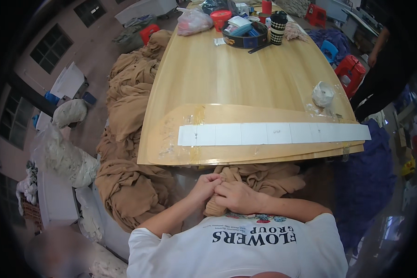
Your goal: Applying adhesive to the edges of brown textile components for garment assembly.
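Observation:
Below the table's near edge, a tan knitted piece (216, 207) is bunched in front of my body. My left hand (205, 189) is closed on it, fingertips pinched together. Right against it, my right hand (240, 197) is also closed on the cloth, its fingers curled over and meeting the left fingertips. More tan knitwear (278, 180) spreads from under my hands to the right, below the table edge. The exact spot between my fingertips is too small to make out.
A wooden table (227, 78) reaches away ahead, with a white paper strip (255, 134) taped along its near edge. On it are a white roll (323, 94), a round tin (245, 39) and a patterned tumbler (278, 28). Tan knitwear (129, 92) heaps left; a person (384, 69) stands right.

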`<state>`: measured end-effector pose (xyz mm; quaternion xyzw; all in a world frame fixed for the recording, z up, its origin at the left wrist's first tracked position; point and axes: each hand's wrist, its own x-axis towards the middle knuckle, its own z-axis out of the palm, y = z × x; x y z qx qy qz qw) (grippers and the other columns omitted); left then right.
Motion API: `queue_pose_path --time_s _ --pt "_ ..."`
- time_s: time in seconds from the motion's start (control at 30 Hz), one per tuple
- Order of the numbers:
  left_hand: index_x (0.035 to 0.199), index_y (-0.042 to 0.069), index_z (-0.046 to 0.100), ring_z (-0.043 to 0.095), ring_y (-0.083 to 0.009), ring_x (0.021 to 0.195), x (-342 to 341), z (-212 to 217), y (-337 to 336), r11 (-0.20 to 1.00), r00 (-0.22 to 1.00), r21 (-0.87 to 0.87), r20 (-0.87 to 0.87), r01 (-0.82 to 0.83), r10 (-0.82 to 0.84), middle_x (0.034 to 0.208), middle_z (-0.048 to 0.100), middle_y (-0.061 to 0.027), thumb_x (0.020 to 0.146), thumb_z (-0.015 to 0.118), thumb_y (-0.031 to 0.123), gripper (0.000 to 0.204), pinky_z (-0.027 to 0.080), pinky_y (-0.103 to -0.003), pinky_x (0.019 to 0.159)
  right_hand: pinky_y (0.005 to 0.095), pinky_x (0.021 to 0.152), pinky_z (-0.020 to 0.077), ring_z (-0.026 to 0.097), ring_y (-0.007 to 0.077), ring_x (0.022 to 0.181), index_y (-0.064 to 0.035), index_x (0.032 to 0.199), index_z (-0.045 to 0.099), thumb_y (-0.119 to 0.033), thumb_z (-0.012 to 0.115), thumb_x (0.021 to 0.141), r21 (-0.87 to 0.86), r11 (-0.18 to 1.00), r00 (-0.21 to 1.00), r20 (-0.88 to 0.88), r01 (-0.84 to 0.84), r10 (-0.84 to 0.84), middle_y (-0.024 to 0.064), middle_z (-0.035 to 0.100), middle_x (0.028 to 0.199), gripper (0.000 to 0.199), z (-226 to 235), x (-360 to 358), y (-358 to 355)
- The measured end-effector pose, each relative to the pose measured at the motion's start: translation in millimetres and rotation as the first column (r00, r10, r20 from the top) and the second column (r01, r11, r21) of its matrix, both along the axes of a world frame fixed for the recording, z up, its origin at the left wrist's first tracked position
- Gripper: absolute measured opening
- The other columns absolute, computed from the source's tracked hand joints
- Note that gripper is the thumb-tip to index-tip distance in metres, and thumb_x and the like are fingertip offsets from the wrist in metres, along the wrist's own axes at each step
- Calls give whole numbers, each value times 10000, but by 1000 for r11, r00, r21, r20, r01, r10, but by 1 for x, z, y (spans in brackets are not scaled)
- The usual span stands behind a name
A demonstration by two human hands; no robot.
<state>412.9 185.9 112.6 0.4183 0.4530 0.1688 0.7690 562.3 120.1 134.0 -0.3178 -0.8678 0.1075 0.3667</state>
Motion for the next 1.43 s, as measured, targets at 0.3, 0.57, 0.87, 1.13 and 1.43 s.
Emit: queue_pose_path --time_s 0.3,0.57,0.87,1.13,1.43 --pt "1004 -23 531 577 -184 887 7 55 21 955 880 -274 419 -110 222 986 589 -111 816 491 116 237 464 -321 801 335 700 461 517 252 875 -25 888 535 -51 569 677 -146 989 1000 -24 -20 16 103 508 998 215 19 12 5" --pt "967 39 553 551 -79 841 -1 41 23 990 945 -3 298 141 -134 920 589 -16 814 606 107 176 454 -228 739 243 591 463 545 189 647 -2 917 570 11 595 762 -460 888 923 -344 -7 -171 103 562 934 158 41 46 4" --pt "933 24 508 469 -87 937 -14 102 11 853 807 483 414 197 -421 971 532 -8 791 564 12 153 382 -238 820 262 823 425 523 109 920 -15 1136 525 -49 568 800 -815 424 896 -445 -396 -18 45 584 998 340 48 75 27" --pt "1029 -12 557 509 -64 851 5 114 0 635 966 752 -7 175 -259 877 553 -51 853 547 76 197 411 -206 734 275 642 440 547 170 719 6 902 562 92 488 694 -481 869 887 -343 117 -309 92 561 794 237 68 62 24" --pt "1209 -3 455 561 -198 1005 -49 123 35 790 701 337 696 -512 157 1130 562 -118 874 535 178 388 441 -331 872 328 756 446 547 288 816 -5 889 555 138 427 645 -422 701 727 -128 575 -674 154 534 841 310 18 115 -15"
